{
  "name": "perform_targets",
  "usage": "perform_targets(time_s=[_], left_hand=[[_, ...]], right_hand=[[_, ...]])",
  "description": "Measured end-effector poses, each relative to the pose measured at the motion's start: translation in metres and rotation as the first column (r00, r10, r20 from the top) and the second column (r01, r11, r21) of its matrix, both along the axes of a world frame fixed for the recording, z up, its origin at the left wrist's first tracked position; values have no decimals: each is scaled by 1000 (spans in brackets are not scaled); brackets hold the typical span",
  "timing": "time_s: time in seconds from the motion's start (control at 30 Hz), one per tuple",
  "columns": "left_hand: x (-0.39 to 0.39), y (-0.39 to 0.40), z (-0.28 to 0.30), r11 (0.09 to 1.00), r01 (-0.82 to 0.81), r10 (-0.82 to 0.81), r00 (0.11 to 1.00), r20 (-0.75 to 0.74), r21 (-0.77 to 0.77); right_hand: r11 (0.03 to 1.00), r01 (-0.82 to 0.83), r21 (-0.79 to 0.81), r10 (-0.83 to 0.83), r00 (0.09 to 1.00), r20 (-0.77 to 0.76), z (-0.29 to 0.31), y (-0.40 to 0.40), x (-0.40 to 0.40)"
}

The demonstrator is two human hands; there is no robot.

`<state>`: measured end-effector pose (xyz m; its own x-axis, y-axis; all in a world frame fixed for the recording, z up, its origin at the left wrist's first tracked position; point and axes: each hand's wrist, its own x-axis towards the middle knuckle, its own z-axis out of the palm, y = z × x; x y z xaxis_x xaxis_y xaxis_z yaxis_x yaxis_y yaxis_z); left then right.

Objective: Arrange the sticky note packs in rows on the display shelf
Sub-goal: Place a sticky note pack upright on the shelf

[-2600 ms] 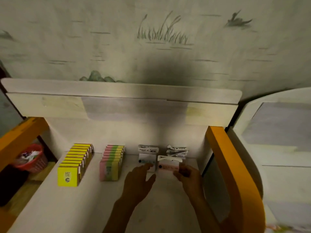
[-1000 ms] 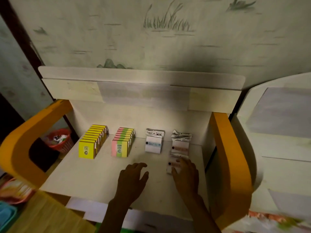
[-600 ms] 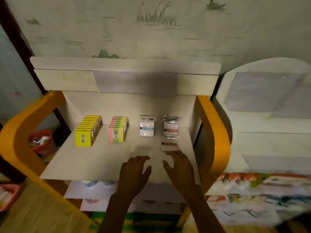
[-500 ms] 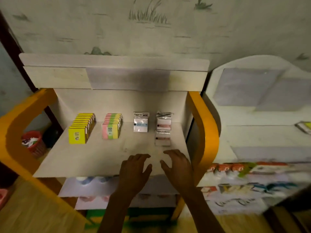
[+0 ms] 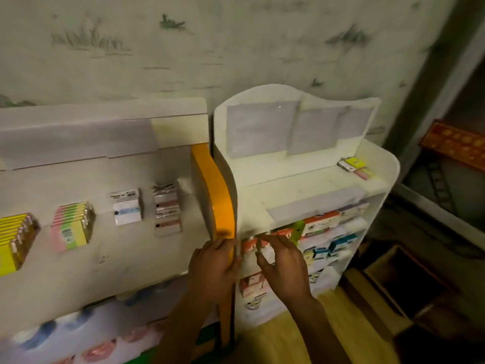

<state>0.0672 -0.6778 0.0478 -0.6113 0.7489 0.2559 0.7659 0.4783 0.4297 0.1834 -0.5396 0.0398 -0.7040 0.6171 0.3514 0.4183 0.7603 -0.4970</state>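
Note:
The display shelf (image 5: 118, 253) carries a row of yellow sticky note packs (image 5: 13, 240) at the left edge. Beside it stand a pink-and-green row (image 5: 70, 227), a white-and-blue row (image 5: 127, 208) and a white-and-pink row (image 5: 166, 208), whose front pack lies flat. My left hand (image 5: 212, 266) hovers in front of the shelf's orange side panel (image 5: 217, 195), fingers relaxed and empty. My right hand (image 5: 283, 266) is spread in front of boxes on the neighbouring white unit and holds nothing. Two loose packs (image 5: 354, 165), yellow and pink, lie on that unit's top shelf at the right.
The white shelf unit (image 5: 301, 185) stands right of the display shelf, its lower shelves packed with orange, green and blue boxes (image 5: 322, 224). Brown crates (image 5: 406, 279) sit on the wooden floor (image 5: 275, 337) further right. Lower tiers of the display shelf hold blurred items.
My view has swung right and both hands have moved off the display shelf toward the white unit. The last white-and-pink pack stays lying at the front of its row.

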Motion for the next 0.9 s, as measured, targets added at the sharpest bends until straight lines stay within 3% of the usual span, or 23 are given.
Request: perform_targets(time_s=[0.3, 0.53, 0.9], left_hand=[[61, 168, 0, 998, 56, -55, 997, 59, -13], [84, 289, 8, 1000, -13, 16, 990, 142, -22], [69, 430, -3, 995, -76, 88, 980, 178, -70]], right_hand=[[990, 135, -49, -134, 991, 30, -3, 157, 94], [980, 198, -29, -196, 979, 57, 5, 287, 150], [962, 236, -137, -225, 970, 92, -6, 446, 139]])
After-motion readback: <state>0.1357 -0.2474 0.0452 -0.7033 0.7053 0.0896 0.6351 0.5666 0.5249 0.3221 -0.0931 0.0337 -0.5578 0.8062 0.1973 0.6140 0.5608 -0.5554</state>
